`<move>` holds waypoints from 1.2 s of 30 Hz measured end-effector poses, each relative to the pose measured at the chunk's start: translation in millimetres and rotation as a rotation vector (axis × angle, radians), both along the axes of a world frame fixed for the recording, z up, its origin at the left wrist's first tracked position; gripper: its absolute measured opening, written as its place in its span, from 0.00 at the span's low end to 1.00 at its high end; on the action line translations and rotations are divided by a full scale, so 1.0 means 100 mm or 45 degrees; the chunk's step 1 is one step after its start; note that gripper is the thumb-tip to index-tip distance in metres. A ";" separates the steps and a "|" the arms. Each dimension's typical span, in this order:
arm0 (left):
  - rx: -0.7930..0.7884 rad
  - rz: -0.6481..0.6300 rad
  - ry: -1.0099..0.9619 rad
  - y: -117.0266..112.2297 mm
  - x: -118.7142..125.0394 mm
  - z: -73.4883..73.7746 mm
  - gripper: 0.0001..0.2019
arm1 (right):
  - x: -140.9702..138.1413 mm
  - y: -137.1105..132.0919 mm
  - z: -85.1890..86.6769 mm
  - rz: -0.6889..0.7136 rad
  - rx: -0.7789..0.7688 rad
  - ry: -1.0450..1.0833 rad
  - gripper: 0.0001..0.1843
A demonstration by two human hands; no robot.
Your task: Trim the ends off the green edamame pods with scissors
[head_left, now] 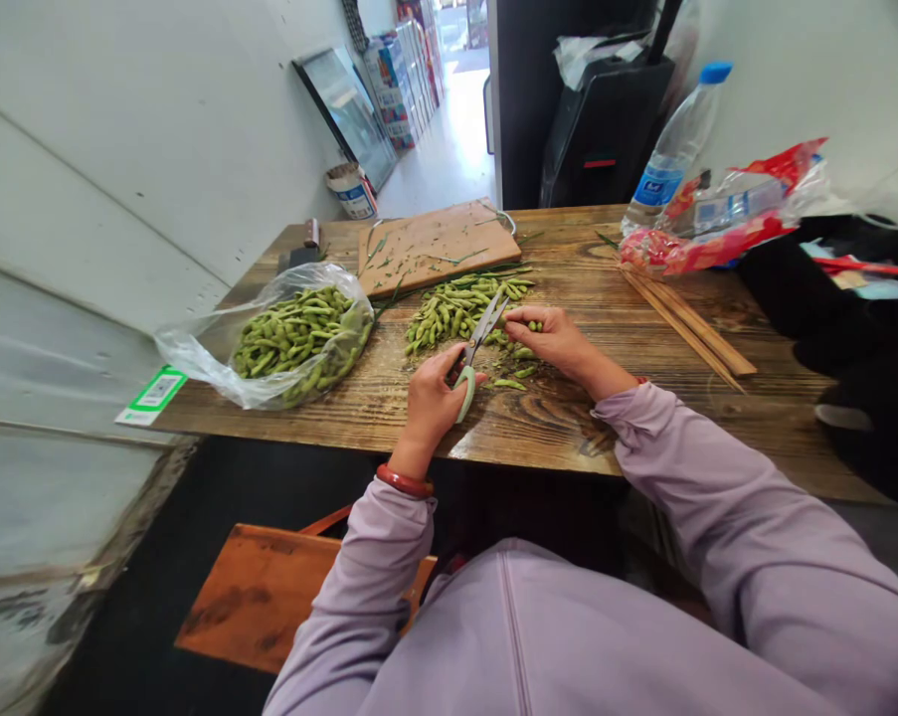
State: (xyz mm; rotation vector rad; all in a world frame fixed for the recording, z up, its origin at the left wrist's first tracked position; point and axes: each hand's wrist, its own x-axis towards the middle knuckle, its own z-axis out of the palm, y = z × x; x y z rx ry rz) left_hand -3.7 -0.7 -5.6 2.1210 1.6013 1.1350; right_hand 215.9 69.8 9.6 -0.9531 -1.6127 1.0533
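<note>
My left hand [432,398] is closed round the green handles of a pair of scissors [480,343], whose blades point up and away toward the pile. My right hand [551,336] pinches a green edamame pod [521,324] at the scissor tips. A loose pile of edamame pods [452,310] lies on the wooden table [568,418] just beyond both hands. A few trimmed pods [509,383] lie between my hands.
A clear plastic bag of edamame [299,338] sits at the left. A wooden cutting board [434,244] lies behind the pile. Chopsticks [683,323], a red snack bag [724,214] and a water bottle [676,149] are at the right, a wooden stool [262,592] below.
</note>
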 end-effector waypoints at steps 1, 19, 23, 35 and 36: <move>0.000 -0.013 -0.002 0.00 0.00 0.00 0.25 | 0.00 0.01 -0.01 -0.001 0.037 -0.018 0.14; 0.042 -0.092 0.219 0.00 0.00 0.00 0.23 | 0.13 0.05 0.09 0.135 0.347 -0.395 0.17; 0.058 -0.066 0.273 -0.01 0.01 0.00 0.19 | 0.11 0.04 0.07 0.117 0.360 -0.400 0.16; 0.033 0.023 -0.007 0.01 0.02 0.01 0.19 | 0.09 0.12 -0.08 -0.104 0.223 -0.204 0.06; 0.032 0.024 -0.029 0.01 0.01 0.01 0.19 | 0.09 0.12 -0.08 -0.131 0.166 -0.157 0.06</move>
